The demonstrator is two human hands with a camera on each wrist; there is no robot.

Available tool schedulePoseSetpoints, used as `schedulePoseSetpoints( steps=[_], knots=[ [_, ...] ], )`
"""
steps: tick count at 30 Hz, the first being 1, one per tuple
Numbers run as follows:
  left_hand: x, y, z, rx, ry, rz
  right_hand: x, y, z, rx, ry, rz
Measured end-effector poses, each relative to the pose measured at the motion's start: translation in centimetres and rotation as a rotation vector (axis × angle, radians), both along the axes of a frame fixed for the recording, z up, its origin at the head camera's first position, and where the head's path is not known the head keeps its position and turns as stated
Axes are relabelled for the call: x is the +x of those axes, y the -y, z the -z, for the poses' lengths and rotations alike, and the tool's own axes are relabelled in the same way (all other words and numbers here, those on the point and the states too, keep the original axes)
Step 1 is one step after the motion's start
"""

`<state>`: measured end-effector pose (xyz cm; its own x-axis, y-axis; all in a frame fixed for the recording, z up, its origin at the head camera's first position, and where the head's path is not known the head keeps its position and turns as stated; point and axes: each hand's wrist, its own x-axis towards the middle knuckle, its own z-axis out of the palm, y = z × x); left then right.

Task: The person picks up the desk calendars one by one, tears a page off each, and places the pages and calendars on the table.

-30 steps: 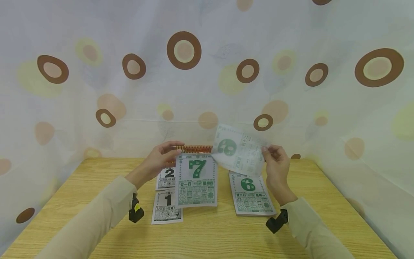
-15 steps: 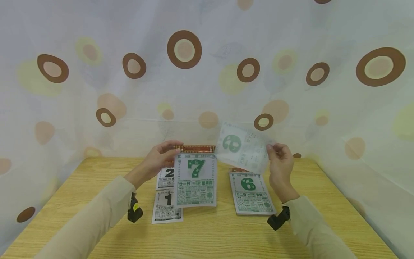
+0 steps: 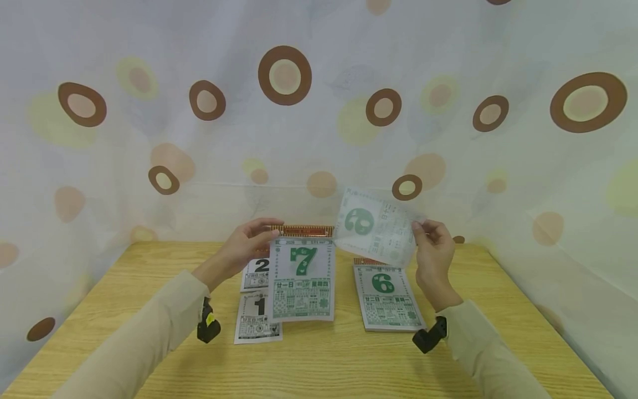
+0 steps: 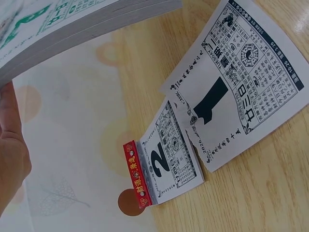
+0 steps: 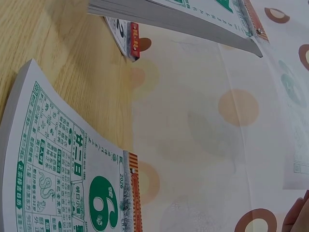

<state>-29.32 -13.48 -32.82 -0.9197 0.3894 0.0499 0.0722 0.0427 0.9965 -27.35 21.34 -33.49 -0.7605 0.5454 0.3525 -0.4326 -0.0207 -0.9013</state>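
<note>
In the head view my left hand (image 3: 249, 244) grips the top left corner of a thick tear-off calendar (image 3: 302, 277) with a green 7, held up above the table. My right hand (image 3: 435, 257) pinches the right edge of a thin loose calendar sheet (image 3: 376, 227), raised and tilted. A green numeral shows faintly on the sheet, whose left corner lies close to the calendar's upper right corner. Below the sheet, a second thick calendar (image 3: 391, 302) with a green 6 lies on the table, its top partly covered from view.
On the wooden table (image 3: 319, 366), a small calendar (image 4: 166, 162) with a black 2 and red header lies behind a torn-off sheet (image 4: 231, 92) with a black 1. The held calendar partly hides both in the head view. A spotted curtain (image 3: 319, 138) hangs behind.
My right hand has moved slightly to the right, taking the loose sheet with it. The left hand and the calendar with the 7 stay nearly in place.
</note>
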Motion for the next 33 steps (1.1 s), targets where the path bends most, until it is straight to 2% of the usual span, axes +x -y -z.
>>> schedulePoseSetpoints(
  steps=[10, 33],
  knots=[
    [-0.40, 0.05, 0.66, -0.017, -0.003, -0.001, -0.33, -0.20, 0.21, -0.021, -0.004, -0.005],
    [-0.24, 0.02, 0.74, 0.024, 0.025, 0.016, -0.86, -0.59, 0.25, -0.003, 0.026, 0.035]
  ],
)
